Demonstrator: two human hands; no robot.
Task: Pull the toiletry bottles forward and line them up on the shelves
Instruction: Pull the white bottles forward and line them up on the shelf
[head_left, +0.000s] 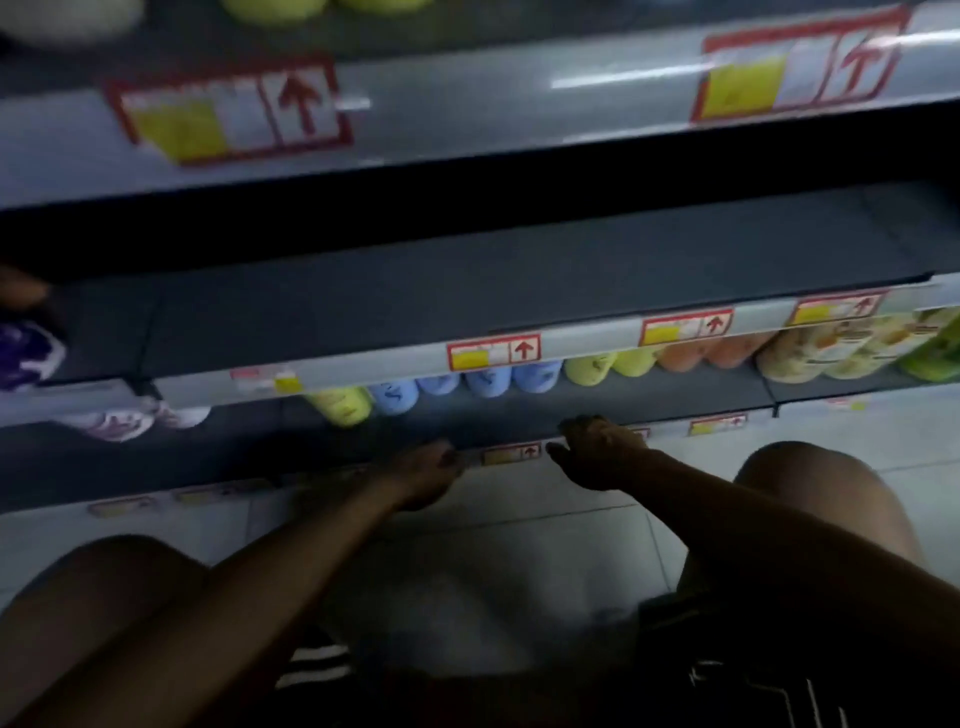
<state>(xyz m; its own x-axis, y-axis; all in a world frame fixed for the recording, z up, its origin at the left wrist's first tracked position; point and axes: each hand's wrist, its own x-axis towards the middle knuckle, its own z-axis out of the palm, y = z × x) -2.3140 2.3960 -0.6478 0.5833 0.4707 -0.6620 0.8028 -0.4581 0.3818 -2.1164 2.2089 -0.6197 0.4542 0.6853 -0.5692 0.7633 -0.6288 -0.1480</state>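
**Low shelf, bottles part-fronted, both hands at the lip**

Shelving unit fills the view, several tiers, dim and motion-blurred. Person squats before it, knees to either side.

Middle shelf (467, 291): bare dark deck across most of its width; only a purple pack (23, 353) at far left. Nothing to line up there that I can see.

Low shelf (675, 410): row of toiletry bottles (488, 382), seen from above, caps tucked under the price rail of the tier above. Run reads yellow (340, 406), several blue, lime, orange, then pale printed ones at right. They sit in a fairly even line but well back from the front lip, the yellow one a little ahead of its neighbours. White-and-purple bottles (117, 423) lie further left, apart from the row. Judgement: fronting on this tier is barely started or half done; the row wants drawing to the lip.

Left hand (426, 465) at the shelf lip, fingers loosely curled, holding nothing visible. Right hand (597, 447) just beside, knuckles up over the lip, fingers bent; whether it grips the edge I cannot tell. Neither touches a bottle.
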